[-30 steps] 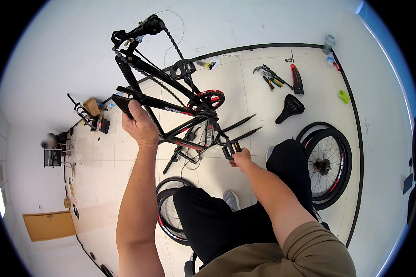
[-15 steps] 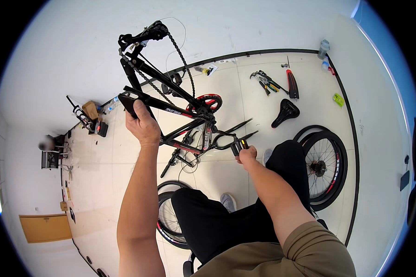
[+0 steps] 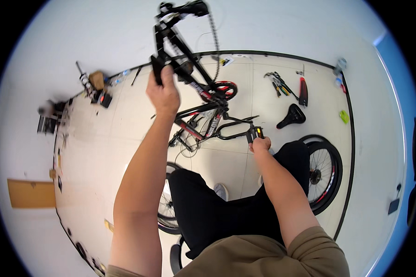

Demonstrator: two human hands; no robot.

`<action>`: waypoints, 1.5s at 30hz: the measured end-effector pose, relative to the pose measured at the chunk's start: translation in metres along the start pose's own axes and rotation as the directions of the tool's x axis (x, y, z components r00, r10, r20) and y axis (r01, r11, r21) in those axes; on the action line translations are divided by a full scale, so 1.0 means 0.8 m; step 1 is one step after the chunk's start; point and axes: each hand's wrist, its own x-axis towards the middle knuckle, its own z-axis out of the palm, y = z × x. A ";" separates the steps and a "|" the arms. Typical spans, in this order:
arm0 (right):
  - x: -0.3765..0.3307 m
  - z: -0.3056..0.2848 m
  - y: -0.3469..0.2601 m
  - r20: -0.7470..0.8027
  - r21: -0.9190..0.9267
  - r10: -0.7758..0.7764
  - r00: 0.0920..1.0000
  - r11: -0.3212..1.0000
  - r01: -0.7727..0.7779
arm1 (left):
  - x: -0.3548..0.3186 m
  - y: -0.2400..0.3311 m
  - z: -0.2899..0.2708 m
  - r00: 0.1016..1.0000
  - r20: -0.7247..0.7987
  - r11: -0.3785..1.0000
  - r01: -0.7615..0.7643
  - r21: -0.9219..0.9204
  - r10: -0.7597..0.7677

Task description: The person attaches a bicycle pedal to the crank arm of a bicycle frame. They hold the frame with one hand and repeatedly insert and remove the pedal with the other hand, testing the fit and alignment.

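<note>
A black and red bicycle frame [image 3: 213, 123] with no wheels fitted is held up in front of me, tilted. My left hand [image 3: 164, 97] grips a dark end of it, thumb on a flat black part; the part's exact kind is hard to make out. My right hand [image 3: 261, 145] is closed round a black pedal [image 3: 253, 134] with a yellow reflector, at the end of a crank arm. The red chainring [image 3: 226, 90] sits between the two hands. From the blurred rear derailleur [image 3: 196, 8] at the top, the chain [image 3: 214, 37] hangs down to it.
A black saddle [image 3: 292, 117], a red and black mudguard [image 3: 303, 92] and several hand tools [image 3: 278, 84] lie on the floor ahead right. A wheel [image 3: 326, 173] lies beside my right leg, another wheel [image 3: 167, 207] by my left. A front fork [image 3: 84, 81] and boxes stand at far left.
My left hand and the frame's upper end have moved up and to the right. My right hand with the pedal has shifted slightly right and up; the whole view has also turned.
</note>
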 end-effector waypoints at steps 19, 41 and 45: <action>-0.011 -0.043 -0.037 0.079 -0.014 -0.060 0.995 0.998 0.062 | -0.003 0.015 -0.006 0.985 0.074 0.987 0.156 0.031 -0.158; -0.071 -0.076 -0.080 0.135 0.188 -0.281 0.950 0.949 0.254 | -0.007 0.016 -0.010 0.979 0.093 0.979 0.169 0.116 -0.180; -0.085 -0.079 -0.083 0.166 0.258 -0.329 0.930 0.924 0.281 | -0.007 0.015 -0.011 0.980 0.095 0.981 0.165 0.099 -0.174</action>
